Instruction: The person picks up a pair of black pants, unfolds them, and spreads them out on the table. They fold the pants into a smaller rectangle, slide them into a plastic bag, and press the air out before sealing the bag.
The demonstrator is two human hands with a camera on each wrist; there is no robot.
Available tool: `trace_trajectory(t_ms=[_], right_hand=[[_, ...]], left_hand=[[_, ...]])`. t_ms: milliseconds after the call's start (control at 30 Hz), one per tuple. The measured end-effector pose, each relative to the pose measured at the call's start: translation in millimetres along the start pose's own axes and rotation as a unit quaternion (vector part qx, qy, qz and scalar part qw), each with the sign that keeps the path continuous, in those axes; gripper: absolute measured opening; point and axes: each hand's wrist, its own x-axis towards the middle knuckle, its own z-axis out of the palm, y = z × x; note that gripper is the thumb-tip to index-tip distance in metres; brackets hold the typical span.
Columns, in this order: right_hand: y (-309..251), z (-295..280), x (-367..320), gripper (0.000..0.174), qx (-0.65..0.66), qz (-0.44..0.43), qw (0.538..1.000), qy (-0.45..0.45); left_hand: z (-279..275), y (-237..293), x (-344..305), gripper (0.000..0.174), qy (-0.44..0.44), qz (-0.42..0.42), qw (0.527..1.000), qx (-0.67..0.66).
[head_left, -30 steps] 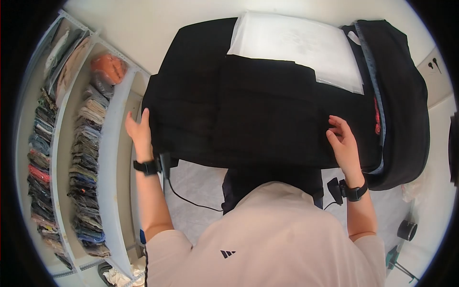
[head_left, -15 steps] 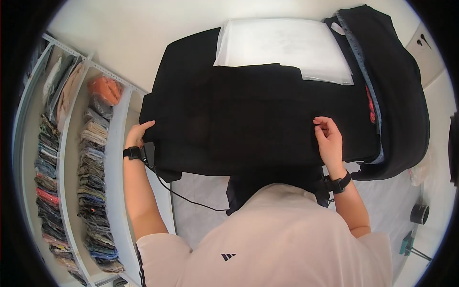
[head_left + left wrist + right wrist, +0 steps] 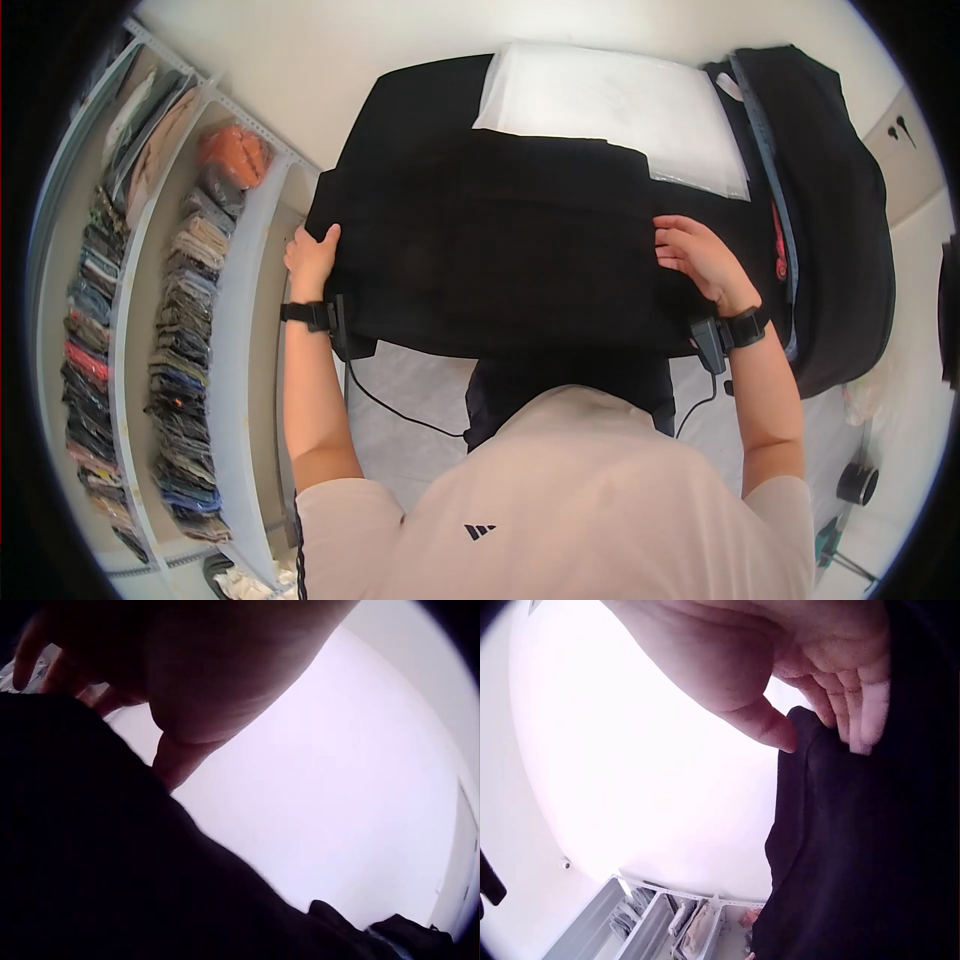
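Note:
A broad black cloth (image 3: 500,240), its edges lying in folds, spreads across the work surface in the head view. My left hand (image 3: 310,262) is at its left edge, thumb toward the cloth and fingers at the outer side. In the left wrist view dark cloth (image 3: 97,832) hides part of that hand, and its fingers look extended. At the right side of the folded part is my right hand (image 3: 695,255), fingers pointing left and fairly straight. The right wrist view has its fingertips (image 3: 861,742) against the black cloth and the thumb right at the cloth's edge.
White translucent plastic bags (image 3: 615,110) lie flat at the back. A black garment pile (image 3: 835,220) with a blue denim edge stands at the right, a red item (image 3: 780,245) beside it. Shelves (image 3: 240,350) of bagged folded clothes line the left. Cables hang from both wrist cameras.
My left hand dipped at the left edge, then turned with its thumb toward the cloth. My right hand has moved left and slightly up to the fold, its fingers straightening.

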Motion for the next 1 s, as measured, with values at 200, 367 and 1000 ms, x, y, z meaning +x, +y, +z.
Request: trace_trajectory(t_ms=[200,367,1000], right_hand=[[21.4,-11.3,-4.1,0.030,0.128,-0.041,0.991,-0.008],[29.4,-10.4,-8.7,0.024,0.196,-0.077,0.977,0.028],[32.9,0.7,-8.0,0.017,0.143,-0.096,0.980,0.102]], left_hand=[[-13.2,-11.8,3.7,0.077,-0.159,-0.021,0.943,-0.291],[-53.1,18.7,-0.8,0.043,-0.242,-0.205,0.857,-0.406],[-16.9,214.3,-225.9,0.039,-0.220,0.619,0.705,-0.268]])
